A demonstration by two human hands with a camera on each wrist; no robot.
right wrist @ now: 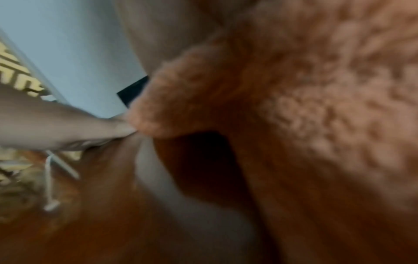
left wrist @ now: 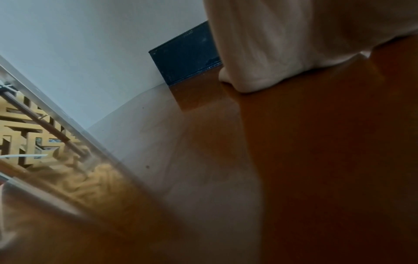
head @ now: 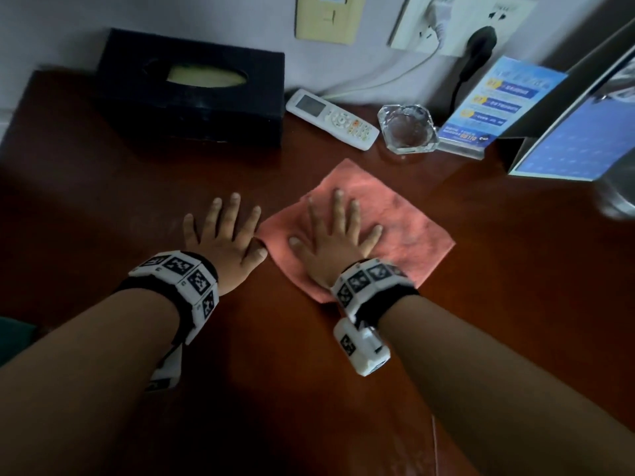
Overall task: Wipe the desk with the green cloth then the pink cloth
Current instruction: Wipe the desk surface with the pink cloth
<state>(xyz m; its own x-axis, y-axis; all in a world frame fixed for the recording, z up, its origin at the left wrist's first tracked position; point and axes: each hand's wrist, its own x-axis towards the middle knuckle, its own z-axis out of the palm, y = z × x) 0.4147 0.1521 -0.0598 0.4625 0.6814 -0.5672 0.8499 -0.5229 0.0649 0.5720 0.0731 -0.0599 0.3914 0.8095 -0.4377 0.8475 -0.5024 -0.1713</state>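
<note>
Both hands lay flat and open, the right hand [head: 335, 240] pressing the pink cloth [head: 405, 228], the left hand [head: 225, 240] on the bare worktop [head: 515, 269]. A wide sweep toward one o'clock risked knocking the glass ashtray [head: 407, 128] or remote [head: 331, 119].

Right hand [head: 335, 240] flat, fingers spread, pressing on the pink cloth [head: 405, 228] spread over the dark wooden desk [head: 515, 269]. Left hand [head: 225, 237] flat on bare wood just beside the cloth's left edge, thumb tip near that edge. Marker bands on both wrists. Along the wall: a black tissue box [head: 192, 87], a white remote [head: 331, 119], a glass ashtray [head: 407, 128], a blue standing card [head: 494, 104].
</note>
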